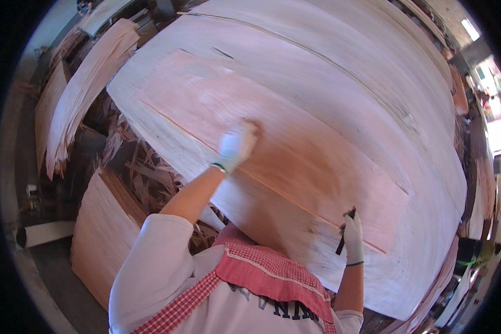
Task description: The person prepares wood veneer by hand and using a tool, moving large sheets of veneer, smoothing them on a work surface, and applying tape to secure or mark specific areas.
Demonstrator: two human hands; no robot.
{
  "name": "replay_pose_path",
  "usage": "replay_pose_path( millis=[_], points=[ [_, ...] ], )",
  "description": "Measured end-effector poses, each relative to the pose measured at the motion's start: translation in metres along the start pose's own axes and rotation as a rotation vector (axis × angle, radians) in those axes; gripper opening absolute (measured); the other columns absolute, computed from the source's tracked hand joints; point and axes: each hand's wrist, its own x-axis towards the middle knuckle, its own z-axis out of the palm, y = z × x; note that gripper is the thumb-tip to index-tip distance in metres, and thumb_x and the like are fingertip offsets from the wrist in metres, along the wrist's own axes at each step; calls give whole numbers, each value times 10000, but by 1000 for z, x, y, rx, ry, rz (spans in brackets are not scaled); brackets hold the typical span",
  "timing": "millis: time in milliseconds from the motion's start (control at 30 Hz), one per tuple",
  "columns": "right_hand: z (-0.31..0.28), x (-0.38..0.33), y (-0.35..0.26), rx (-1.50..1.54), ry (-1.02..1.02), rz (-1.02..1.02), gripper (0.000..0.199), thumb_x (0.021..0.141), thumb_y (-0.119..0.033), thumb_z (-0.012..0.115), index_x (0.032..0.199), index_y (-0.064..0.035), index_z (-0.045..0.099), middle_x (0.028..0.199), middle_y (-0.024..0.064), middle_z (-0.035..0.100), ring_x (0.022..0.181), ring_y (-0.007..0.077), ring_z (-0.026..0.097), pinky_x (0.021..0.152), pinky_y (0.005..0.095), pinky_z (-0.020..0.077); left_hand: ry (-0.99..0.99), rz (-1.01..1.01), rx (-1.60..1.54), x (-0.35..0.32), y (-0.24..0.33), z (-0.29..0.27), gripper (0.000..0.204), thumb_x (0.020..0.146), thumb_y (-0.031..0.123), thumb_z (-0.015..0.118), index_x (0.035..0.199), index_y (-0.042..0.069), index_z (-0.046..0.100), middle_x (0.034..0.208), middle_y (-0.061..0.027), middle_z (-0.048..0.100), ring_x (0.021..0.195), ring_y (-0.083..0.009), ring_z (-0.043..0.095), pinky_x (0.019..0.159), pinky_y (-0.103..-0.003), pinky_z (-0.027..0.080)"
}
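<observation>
Wood veneer strip (295, 156), pinkish-brown and long, lies aslant across the center of the frame from upper left to lower right, flat on a broad pale veneer sheet (350, 89) that spreads through most of the view. The white-gloved left hand (237, 145), blurred, is on or just over the strip left of center; whether its fingers grasp anything cannot be told. At the lower right of the frame, the right hand (353, 236), also gloved in white, is clenched around a slim dark hand tool (340, 246) near the strip's lower-right end, close to its near edge. A white shirt (156, 261) and a red-and-white gingham apron (181, 303) fill the bottom of the frame. Torn veneer scraps (150, 172) lie heaped at left, with a stack of veneer (106, 228) below them at lower left, a pale tube (50, 234) beside it, and a long, ragged-ended veneer bundle (89, 92) curving through the upper left
</observation>
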Motion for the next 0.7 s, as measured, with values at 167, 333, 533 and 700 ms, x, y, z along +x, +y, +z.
replay_pose_path(
  millis=[167,333,533,700],
  points=[
    [17,45,50,-789,225,-721,289,905,-197,493,971,60,605,785,185,609,705,365,603,673,440,502,129,-280,136,52,-75,11,413,818,146,517,1224,73,538,1284,-156,550,1199,-329,501,1064,-469,337],
    [97,52,-79,-894,-7,-332,278,918,-227,462,1080,-45,595,877,262,646,889,438,621,745,536,475,426,-219,136,67,-196,-2,321,836,164,579,1145,78,578,1248,-109,560,1177,-319,496,1010,-444,390],
    [341,74,-238,-983,-248,-704,226,942,-263,449,1063,-100,549,854,208,675,803,415,652,691,524,505,455,-190,14,71,-202,-5,352,870,152,547,1215,81,537,1226,-114,572,1144,-314,518,992,-424,414],
    [478,97,-323,-959,-292,-722,292,934,-287,422,1062,-73,574,957,214,687,909,357,680,781,469,540,370,-346,-48,70,-204,-6,520,873,126,515,1377,86,395,1271,-169,551,1181,-355,505,1021,-428,394]
  ],
)
